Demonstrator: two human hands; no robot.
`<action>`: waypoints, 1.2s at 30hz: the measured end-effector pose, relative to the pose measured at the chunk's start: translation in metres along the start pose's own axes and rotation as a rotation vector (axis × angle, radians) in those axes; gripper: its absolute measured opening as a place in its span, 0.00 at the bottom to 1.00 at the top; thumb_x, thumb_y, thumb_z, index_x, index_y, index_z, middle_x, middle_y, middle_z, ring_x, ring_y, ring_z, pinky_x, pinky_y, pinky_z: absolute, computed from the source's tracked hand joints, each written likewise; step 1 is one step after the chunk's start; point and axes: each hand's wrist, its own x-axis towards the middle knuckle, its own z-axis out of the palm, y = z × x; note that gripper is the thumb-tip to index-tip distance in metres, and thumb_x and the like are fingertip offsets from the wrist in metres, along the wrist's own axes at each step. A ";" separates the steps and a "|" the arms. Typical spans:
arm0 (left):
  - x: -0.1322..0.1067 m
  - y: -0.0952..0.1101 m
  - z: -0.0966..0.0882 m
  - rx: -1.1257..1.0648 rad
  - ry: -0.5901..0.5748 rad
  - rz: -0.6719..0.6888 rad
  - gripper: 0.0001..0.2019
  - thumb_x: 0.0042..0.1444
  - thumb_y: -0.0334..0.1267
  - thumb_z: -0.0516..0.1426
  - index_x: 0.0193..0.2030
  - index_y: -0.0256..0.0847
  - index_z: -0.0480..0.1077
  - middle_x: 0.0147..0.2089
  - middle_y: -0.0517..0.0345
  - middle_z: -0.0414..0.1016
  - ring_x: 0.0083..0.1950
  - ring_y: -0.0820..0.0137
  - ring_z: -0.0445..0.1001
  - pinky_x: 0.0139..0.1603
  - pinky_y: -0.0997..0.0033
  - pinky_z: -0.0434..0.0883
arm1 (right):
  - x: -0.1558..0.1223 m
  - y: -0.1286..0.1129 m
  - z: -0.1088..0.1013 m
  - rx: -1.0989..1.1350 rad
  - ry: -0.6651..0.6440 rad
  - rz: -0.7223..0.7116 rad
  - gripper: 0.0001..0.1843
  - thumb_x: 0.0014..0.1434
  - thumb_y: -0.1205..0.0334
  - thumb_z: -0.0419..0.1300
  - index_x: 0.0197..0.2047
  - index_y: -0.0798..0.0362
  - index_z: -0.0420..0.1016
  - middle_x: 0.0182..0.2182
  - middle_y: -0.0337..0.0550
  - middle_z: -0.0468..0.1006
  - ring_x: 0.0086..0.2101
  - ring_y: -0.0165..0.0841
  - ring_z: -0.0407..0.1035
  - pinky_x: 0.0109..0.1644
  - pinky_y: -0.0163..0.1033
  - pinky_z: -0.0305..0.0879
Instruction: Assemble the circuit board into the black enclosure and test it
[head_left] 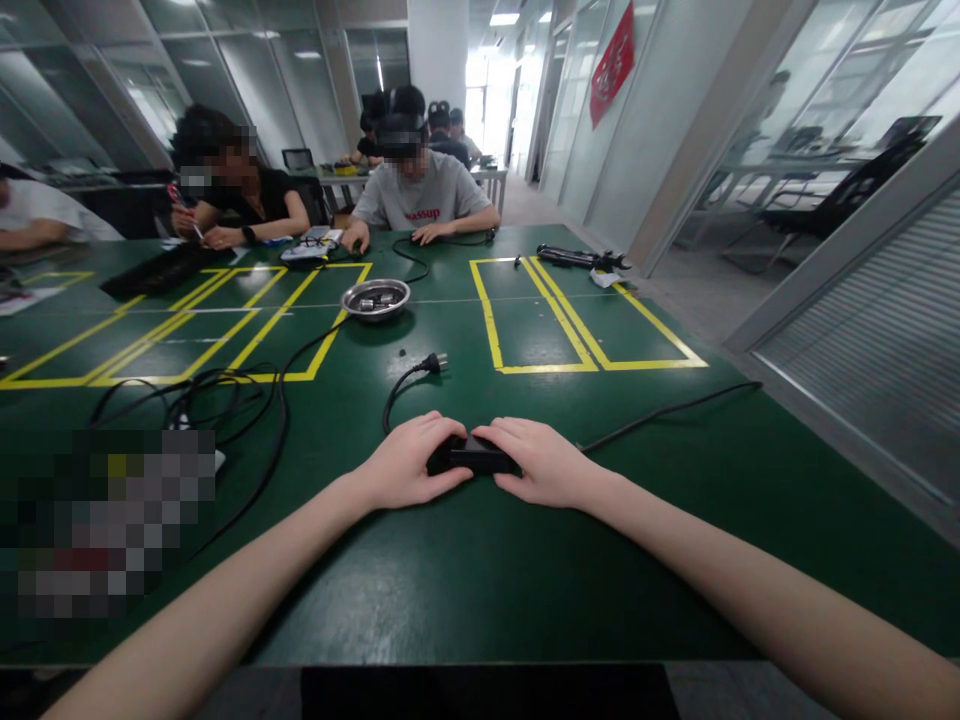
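Both of my hands grip a black power adapter [482, 457] low over the green table [420, 590]. My left hand [415, 462] wraps its left end, thumb along the near side and fingers over the far side. Around the right end is my right hand [540, 462], closed in the same way. A black cord ending in a plug [433, 364] curls on the table just beyond my left hand. From beside my right hand, another thin black cable [667, 408] runs off to the right. The adapter's ends are hidden by my fingers.
A metal bowl [375, 300] with small metal parts stands farther back. Tangled black cables [232, 390] and a blurred-out object [120, 520] lie at left. Yellow tape [540, 369] marks the table. A black tool-like object [574, 258] lies back right. Co-workers sit opposite.
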 end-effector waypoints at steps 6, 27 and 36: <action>0.001 0.000 0.007 0.119 0.038 -0.014 0.08 0.62 0.43 0.61 0.43 0.42 0.69 0.38 0.55 0.77 0.39 0.63 0.75 0.41 0.64 0.70 | -0.001 -0.001 -0.004 -0.056 -0.051 0.011 0.20 0.63 0.67 0.61 0.58 0.55 0.71 0.45 0.52 0.81 0.43 0.41 0.77 0.48 0.45 0.73; 0.001 0.005 0.001 0.181 0.059 0.149 0.17 0.69 0.50 0.56 0.55 0.41 0.75 0.53 0.47 0.82 0.51 0.59 0.80 0.52 0.59 0.72 | -0.002 -0.002 -0.006 -0.225 0.097 -0.131 0.21 0.73 0.48 0.54 0.53 0.57 0.76 0.40 0.51 0.84 0.36 0.39 0.76 0.40 0.43 0.67; 0.001 0.008 -0.002 -0.002 0.044 0.060 0.19 0.66 0.52 0.58 0.53 0.39 0.76 0.47 0.48 0.82 0.46 0.60 0.80 0.50 0.61 0.75 | -0.004 -0.002 -0.009 -0.296 0.120 -0.209 0.22 0.75 0.50 0.51 0.55 0.57 0.76 0.43 0.52 0.84 0.36 0.39 0.76 0.40 0.43 0.69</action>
